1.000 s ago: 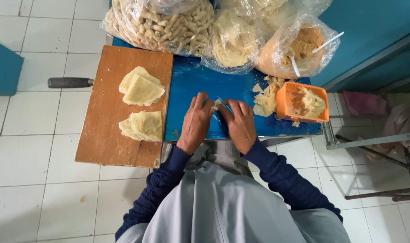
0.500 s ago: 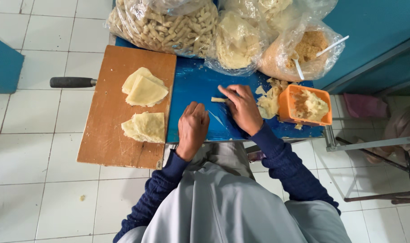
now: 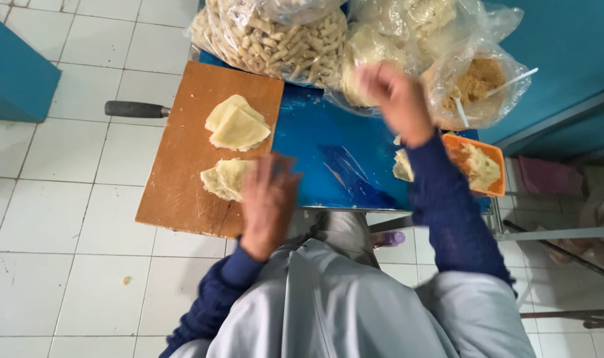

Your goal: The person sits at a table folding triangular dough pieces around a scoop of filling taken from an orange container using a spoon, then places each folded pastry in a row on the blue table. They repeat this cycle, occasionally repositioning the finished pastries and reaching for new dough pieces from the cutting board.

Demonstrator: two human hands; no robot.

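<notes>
One head-worn camera looks steeply down from close above onto the blue table (image 3: 328,159), with tiled floor at left.

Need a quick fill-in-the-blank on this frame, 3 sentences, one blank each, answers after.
1. The two stacks of thin dough sheets lie on a wooden ____.
2. The left hand reaches the nearer stack, while the right hand is raised in front of the clear plastic ____ of food.
3. The small tray under the right forearm is coloured ____.

Missing words: board; bags; orange
</notes>
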